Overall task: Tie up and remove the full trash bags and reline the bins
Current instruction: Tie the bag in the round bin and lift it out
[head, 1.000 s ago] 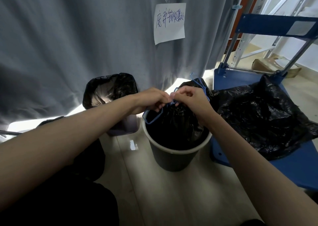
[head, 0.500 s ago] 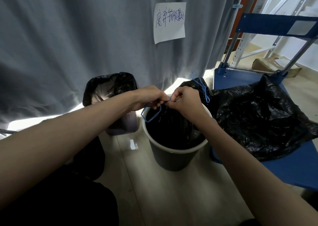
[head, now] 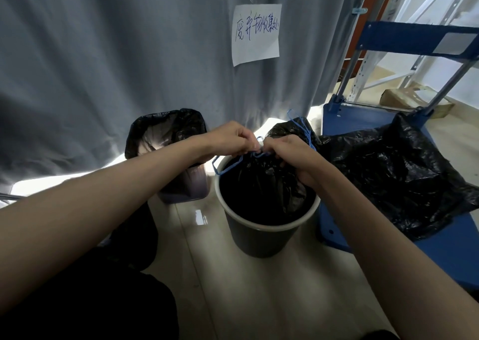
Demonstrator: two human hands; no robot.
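Left hand (head: 233, 140) and right hand (head: 287, 153) pinch the blue drawstring (head: 228, 167); knot hidden behind fingers

Storeroom or warehouse corner, metal racking (head: 383, 54), blue platform trolley (head: 388, 122), handwritten paper sign (head: 256, 34) on curtain (head: 103, 54)

Paper sign (head: 256, 34) on curtain (head: 116, 54): perhaps "废弃物收集处".

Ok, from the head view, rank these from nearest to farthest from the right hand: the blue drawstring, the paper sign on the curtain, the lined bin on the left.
From the right hand:
1. Blue drawstring: pinched in its fingers, above the round bin.
2. Lined bin: off to the left, past the left hand, by the curtain.
3. Paper sign: high on the curtain, farthest.
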